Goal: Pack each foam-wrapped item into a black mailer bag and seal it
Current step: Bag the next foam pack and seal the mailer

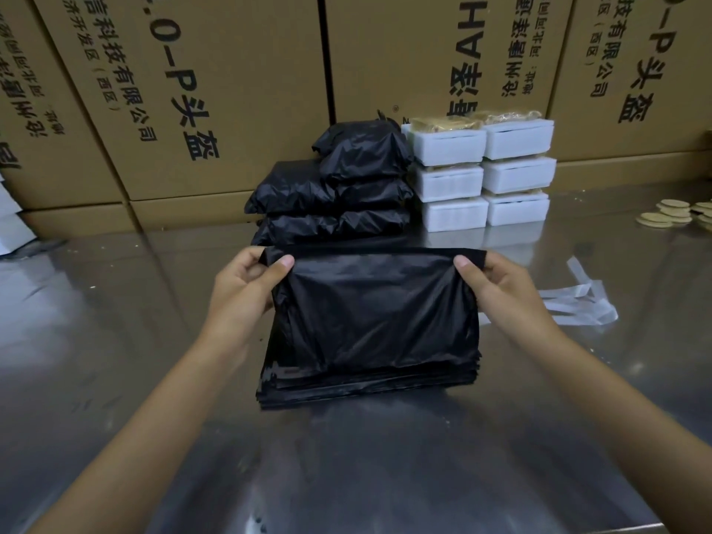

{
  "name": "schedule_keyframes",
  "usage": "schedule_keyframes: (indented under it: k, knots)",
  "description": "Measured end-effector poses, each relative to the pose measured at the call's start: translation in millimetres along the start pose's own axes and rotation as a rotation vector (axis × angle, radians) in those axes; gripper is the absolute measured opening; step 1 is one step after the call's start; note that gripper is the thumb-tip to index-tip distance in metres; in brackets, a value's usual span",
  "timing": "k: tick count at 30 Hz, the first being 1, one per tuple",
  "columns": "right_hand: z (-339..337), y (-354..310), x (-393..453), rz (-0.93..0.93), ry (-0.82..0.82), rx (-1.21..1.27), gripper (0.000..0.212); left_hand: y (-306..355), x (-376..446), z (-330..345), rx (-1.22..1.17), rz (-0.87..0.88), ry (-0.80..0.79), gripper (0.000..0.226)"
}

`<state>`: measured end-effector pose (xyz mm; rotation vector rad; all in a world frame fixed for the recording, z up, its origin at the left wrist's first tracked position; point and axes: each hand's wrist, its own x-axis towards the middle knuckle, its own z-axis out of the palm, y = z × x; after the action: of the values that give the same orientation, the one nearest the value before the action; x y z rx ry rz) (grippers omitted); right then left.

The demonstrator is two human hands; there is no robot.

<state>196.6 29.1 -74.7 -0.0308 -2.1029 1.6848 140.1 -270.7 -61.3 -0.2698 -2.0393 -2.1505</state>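
Observation:
A black mailer bag [375, 310] stands bulging in the middle of the steel table, on a flat stack of empty black mailer bags [366, 387]. My left hand [246, 283] pinches its top left corner. My right hand [497, 283] pinches its top right corner, and the top flap is stretched straight between them. What is inside the bag is hidden. Behind it lie several filled black bags [339, 190] in a pile. To their right stand white foam-wrapped items [481, 171] in two stacks, three high.
Large printed cardboard boxes [231, 90] wall off the back of the steel table [115, 341]. Peeled white seal strips [578, 302] lie to the right of my right hand. Small round tan discs [670, 215] sit at the far right edge.

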Motion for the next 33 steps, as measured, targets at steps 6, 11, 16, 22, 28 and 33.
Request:
schedule_keyframes:
  k: [6,11,16,22,28,33]
  knots:
    - [36,25,37,0.140,0.064,-0.346,0.024,-37,33,23,0.002,-0.275,0.220,0.010]
    - [43,44,48,0.345,-0.051,-0.399,0.025,-78,35,43,0.386,-0.221,0.214,0.010]
    - [42,49,51,0.321,-0.063,-0.452,0.031,-89,33,51,0.663,-0.126,0.116,0.015]
    - [47,47,41,0.309,0.019,-0.375,0.031,-90,25,53,0.666,-0.138,0.163,0.019]
    - [35,39,31,0.338,-0.058,-0.516,0.033,-89,17,40,0.472,-0.252,0.092,0.030]
    - [39,6,35,0.150,-0.010,-0.698,0.018,-74,18,25,-0.092,-0.562,-0.024,0.021]
